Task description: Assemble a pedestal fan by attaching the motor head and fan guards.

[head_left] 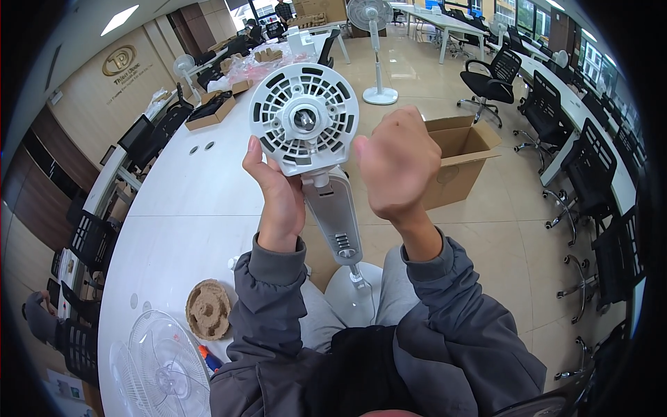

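Note:
In front of me is the round white motor housing (338, 132) of a stand fan, its slotted face turned toward me. My left hand (278, 198) grips its lower left side, thumb up along the rim and the other fingers mostly hidden behind. Just right of the housing, my right hand (399, 163) is raised in a fist, a little blurred; anything inside it is hidden. Below the housing runs the fan's grey-white control column (333, 208) with buttons, tilted, down to a round white base (354, 299) between my legs.
On the white table (180, 240) to my left lie a wire fan grille (167, 368), a round brown pulp mould (208, 309) and an orange-and-blue object (209, 357). An open cardboard box (455, 174) stands on the floor at right. An assembled fan (379, 90) and office chairs (493, 80) are beyond.

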Demonstrator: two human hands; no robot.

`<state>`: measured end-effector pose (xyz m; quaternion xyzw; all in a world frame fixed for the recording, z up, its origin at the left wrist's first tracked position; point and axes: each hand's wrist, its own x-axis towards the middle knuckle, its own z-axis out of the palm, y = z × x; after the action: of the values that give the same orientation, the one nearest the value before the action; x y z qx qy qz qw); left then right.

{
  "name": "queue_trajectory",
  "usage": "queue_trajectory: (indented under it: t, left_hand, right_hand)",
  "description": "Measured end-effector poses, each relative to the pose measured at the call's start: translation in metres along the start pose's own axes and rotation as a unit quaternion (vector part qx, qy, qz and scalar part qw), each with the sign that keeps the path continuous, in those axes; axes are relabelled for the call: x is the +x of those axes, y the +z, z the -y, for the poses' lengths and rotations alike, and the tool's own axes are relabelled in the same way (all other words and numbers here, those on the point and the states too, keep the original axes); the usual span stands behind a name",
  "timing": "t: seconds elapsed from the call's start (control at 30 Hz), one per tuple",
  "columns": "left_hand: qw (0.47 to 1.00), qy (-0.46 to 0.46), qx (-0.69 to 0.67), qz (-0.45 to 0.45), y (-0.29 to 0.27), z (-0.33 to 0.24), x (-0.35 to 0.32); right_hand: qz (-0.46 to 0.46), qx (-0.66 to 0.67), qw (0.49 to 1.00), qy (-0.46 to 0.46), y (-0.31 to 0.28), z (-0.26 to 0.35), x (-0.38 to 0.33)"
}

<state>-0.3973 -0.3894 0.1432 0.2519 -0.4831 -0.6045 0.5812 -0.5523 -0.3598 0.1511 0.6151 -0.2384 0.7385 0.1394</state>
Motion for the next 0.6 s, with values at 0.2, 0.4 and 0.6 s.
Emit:
queue_trajectory:
  t: [0.2, 0.4, 0.6]
  left_hand:
    - [1.0, 0.001, -0.019, 0.005, 0.0, 0.0, -0.001]
    - [1.0, 0.015, -0.02, 0.007, -0.001, 0.002, -0.002]
    - [0.999, 0.004, -0.003, 0.047, -0.011, 0.009, -0.003]
  right_hand:
    - [0.05, -0.049, 0.998, 0.007, 0.006, 0.002, 0.012]
    - [0.133, -0.073, 0.983, -0.105, 0.011, -0.003, 0.031]
    - [0.18, -0.079, 0.973, -0.117, 0.015, -0.005, 0.034]
